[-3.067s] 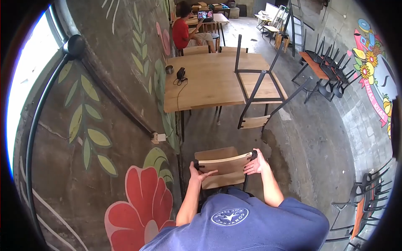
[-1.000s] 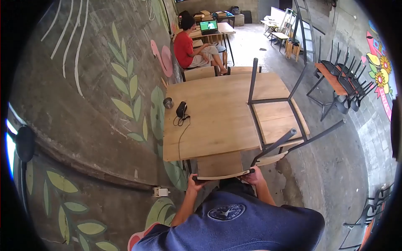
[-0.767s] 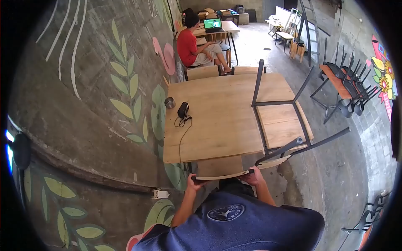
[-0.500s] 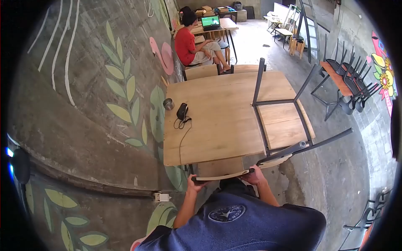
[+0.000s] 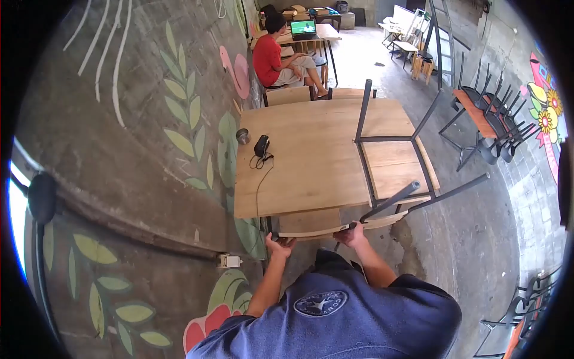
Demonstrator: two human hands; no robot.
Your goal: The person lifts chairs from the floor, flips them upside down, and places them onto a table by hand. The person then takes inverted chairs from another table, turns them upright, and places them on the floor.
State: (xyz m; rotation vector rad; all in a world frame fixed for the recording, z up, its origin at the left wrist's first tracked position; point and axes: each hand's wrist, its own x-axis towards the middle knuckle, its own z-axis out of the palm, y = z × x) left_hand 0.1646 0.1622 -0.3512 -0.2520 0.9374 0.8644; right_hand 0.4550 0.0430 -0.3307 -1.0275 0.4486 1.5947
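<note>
In front of me, my left hand [image 5: 280, 245] grips the left end of the curved wooden backrest [image 5: 308, 233] of a chair. The right end of that backrest is in my right hand [image 5: 354, 235], with its fingers partly hidden. The chair's wooden seat [image 5: 310, 220] reaches under the near edge of the wooden table [image 5: 299, 173]. Close to my right hand, another chair [image 5: 397, 167] lies upside down on the tabletop, legs pointing up and its backrest hanging past the near edge.
On the table are a black corded device [image 5: 261, 145] and a small metal cup [image 5: 242, 136]. Two chairs [image 5: 289, 96] stand at its far side. Beyond, a person in red [image 5: 269, 61] sits by a laptop [image 5: 304, 30]. Stacked chairs [image 5: 487, 113] stand right; a painted wall [image 5: 149, 149] runs left.
Both hands and the chair they hold have moved forward, closer to the table. The upside-down chair and the table's items stay in place, while the view has shifted slightly.
</note>
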